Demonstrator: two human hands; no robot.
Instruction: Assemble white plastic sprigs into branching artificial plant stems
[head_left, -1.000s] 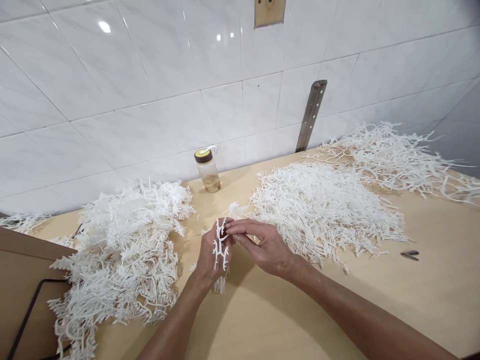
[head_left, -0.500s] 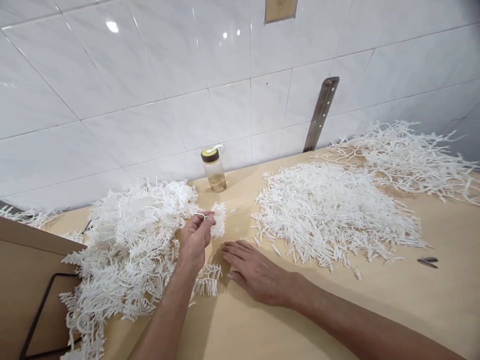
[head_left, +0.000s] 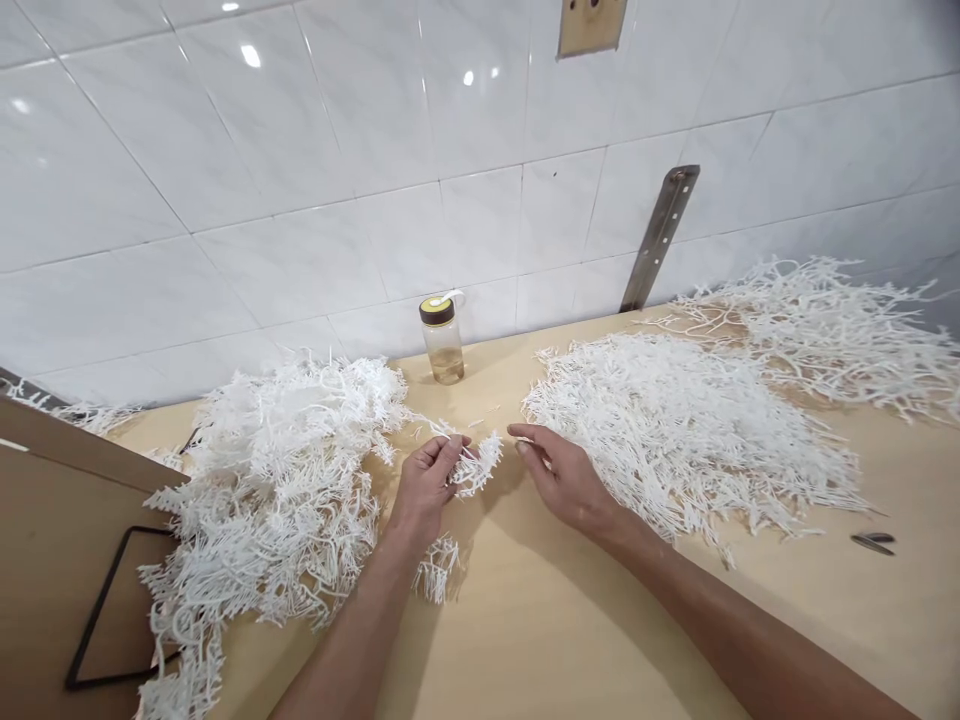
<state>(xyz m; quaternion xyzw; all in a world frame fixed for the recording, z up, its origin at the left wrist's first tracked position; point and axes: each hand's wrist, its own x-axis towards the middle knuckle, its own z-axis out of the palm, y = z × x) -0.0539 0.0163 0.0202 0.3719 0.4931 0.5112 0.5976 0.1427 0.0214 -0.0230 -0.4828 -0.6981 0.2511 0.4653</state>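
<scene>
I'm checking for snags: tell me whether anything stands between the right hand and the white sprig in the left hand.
Nothing visible does: an open gap separates the right hand from the sprig in the left hand. The bottle stands farther back.

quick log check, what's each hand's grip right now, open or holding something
Left hand: closed, holding white branched strands.
Right hand: partly open, nothing visibly held.

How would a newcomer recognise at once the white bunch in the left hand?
Find the tan table, then the gap between its left pile and middle pile. There, the left hand pinches a white, branching bunch. Unlike the loose clump lying nearer the camera, it is held.
</scene>
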